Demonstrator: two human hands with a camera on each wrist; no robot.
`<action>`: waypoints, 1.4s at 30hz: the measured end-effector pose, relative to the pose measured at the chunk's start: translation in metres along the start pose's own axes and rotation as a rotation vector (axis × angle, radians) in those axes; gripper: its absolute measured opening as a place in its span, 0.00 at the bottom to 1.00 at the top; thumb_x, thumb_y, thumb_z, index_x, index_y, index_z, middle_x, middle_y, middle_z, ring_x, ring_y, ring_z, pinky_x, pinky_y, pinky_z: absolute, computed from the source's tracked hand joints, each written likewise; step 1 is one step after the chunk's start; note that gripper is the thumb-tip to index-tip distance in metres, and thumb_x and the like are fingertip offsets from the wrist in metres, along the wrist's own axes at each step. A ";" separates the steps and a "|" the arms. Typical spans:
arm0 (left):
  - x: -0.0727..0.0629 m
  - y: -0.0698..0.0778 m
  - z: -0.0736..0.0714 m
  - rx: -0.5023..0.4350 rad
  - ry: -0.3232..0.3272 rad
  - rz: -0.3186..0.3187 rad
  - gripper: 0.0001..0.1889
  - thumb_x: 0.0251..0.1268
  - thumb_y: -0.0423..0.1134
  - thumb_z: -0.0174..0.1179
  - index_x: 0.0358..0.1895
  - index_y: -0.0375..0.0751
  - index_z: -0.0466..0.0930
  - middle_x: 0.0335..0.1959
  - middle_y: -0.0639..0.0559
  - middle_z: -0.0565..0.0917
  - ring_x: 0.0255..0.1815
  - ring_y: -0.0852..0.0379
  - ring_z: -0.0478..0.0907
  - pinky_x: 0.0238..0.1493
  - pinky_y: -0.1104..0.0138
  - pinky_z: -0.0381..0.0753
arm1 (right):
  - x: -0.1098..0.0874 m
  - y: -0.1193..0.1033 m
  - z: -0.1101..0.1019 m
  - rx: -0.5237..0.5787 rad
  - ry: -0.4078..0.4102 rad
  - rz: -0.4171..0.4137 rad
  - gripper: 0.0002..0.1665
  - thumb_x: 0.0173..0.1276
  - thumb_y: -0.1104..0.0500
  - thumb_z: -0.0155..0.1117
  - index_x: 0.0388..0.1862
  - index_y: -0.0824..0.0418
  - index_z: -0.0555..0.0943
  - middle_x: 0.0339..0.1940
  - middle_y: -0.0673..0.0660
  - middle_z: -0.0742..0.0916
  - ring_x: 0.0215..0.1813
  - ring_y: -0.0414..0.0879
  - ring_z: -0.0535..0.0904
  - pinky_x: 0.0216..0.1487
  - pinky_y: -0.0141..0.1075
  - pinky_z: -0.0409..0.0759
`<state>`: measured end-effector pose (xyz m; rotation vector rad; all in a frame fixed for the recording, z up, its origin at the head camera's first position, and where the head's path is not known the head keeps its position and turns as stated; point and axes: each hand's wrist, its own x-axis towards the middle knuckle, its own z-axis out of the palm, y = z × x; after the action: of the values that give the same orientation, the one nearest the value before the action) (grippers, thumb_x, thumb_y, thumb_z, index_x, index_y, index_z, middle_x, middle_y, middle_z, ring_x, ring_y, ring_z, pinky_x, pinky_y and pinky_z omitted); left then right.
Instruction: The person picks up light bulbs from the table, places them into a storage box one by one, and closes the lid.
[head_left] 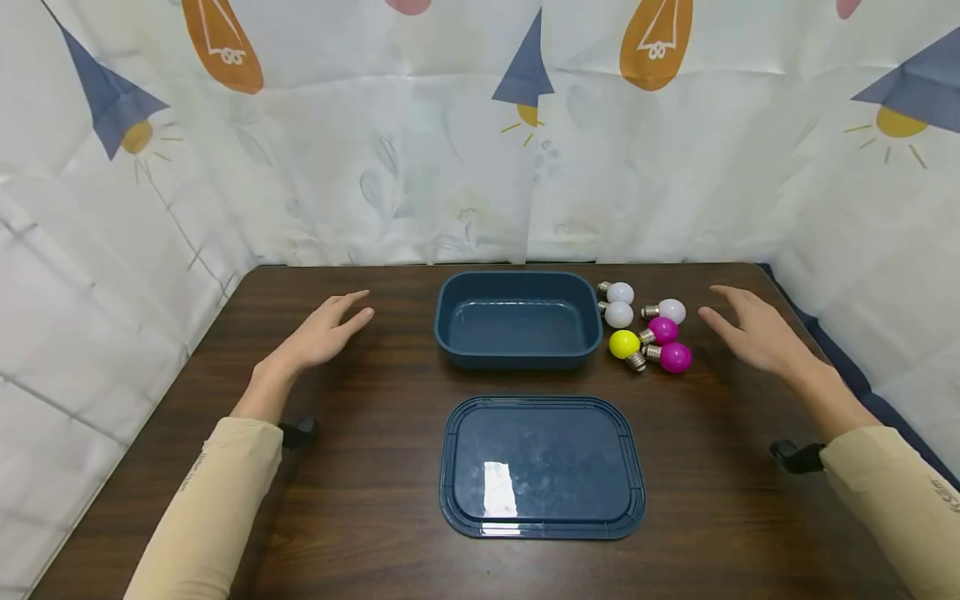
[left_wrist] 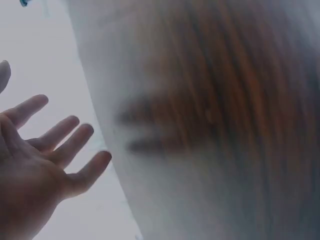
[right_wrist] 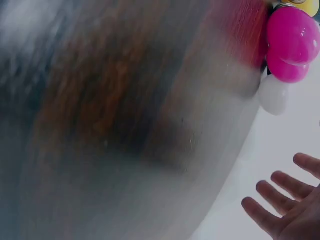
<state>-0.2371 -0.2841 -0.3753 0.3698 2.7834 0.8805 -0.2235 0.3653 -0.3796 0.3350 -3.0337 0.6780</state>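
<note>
My left hand (head_left: 321, 335) hovers over the table's left side with its fingers extended and nothing held; the left wrist view shows the same hand (left_wrist: 40, 165) with fingers spread. On the right, my other hand (head_left: 757, 332) is held out beside a group of light bulbs, touching none of them. The bulbs are white (head_left: 618, 314), magenta (head_left: 676, 358) and yellow (head_left: 624, 344), lying with metal screw bases. Left of them stands a dark blue rectangular container (head_left: 517, 362), its inside bare. A matching flat lid (head_left: 543, 467) lies in front of it.
The dark wooden table (head_left: 360, 508) fills the lower view. White printed curtains (head_left: 450, 167) hang behind it and at both sides. Black wrist straps show at the left wrist (head_left: 298, 432) and the right wrist (head_left: 797, 456).
</note>
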 end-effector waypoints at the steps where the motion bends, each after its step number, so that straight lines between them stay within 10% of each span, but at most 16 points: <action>1: 0.000 0.001 0.001 -0.026 0.005 0.005 0.40 0.83 0.63 0.40 0.83 0.39 0.49 0.80 0.29 0.50 0.78 0.27 0.49 0.71 0.31 0.53 | 0.000 -0.001 0.000 0.007 0.008 -0.002 0.43 0.83 0.40 0.48 0.77 0.73 0.59 0.73 0.79 0.65 0.73 0.76 0.59 0.68 0.71 0.58; 9: 0.005 0.020 0.015 -0.369 -0.019 0.010 0.33 0.83 0.52 0.52 0.79 0.35 0.58 0.73 0.34 0.66 0.71 0.35 0.67 0.67 0.44 0.73 | 0.006 -0.010 0.006 0.110 0.000 -0.003 0.38 0.83 0.43 0.52 0.74 0.72 0.64 0.70 0.77 0.71 0.68 0.73 0.69 0.63 0.70 0.68; 19: 0.025 0.045 0.037 -0.925 -0.077 -0.068 0.27 0.83 0.37 0.51 0.77 0.28 0.60 0.74 0.30 0.61 0.72 0.33 0.64 0.60 0.54 0.82 | 0.017 -0.016 0.016 0.241 -0.024 0.085 0.37 0.82 0.40 0.51 0.75 0.67 0.66 0.70 0.73 0.74 0.67 0.70 0.72 0.61 0.66 0.74; 26: 0.033 0.063 0.054 -0.989 -0.135 -0.088 0.26 0.83 0.37 0.51 0.78 0.34 0.61 0.69 0.33 0.69 0.65 0.39 0.74 0.62 0.52 0.80 | 0.025 -0.013 0.023 0.275 -0.048 0.101 0.37 0.82 0.40 0.52 0.72 0.69 0.70 0.62 0.75 0.79 0.49 0.63 0.84 0.44 0.41 0.83; 42: 0.043 0.069 0.058 -0.981 -0.076 -0.125 0.29 0.78 0.31 0.57 0.78 0.35 0.62 0.66 0.34 0.72 0.51 0.54 0.81 0.50 0.65 0.85 | 0.034 -0.016 0.024 0.304 -0.062 0.111 0.36 0.83 0.44 0.52 0.71 0.73 0.69 0.63 0.76 0.77 0.54 0.65 0.80 0.38 0.25 0.80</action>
<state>-0.2508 -0.1862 -0.3861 0.0490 1.9351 1.9422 -0.2521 0.3339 -0.3926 0.1952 -3.0208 1.1623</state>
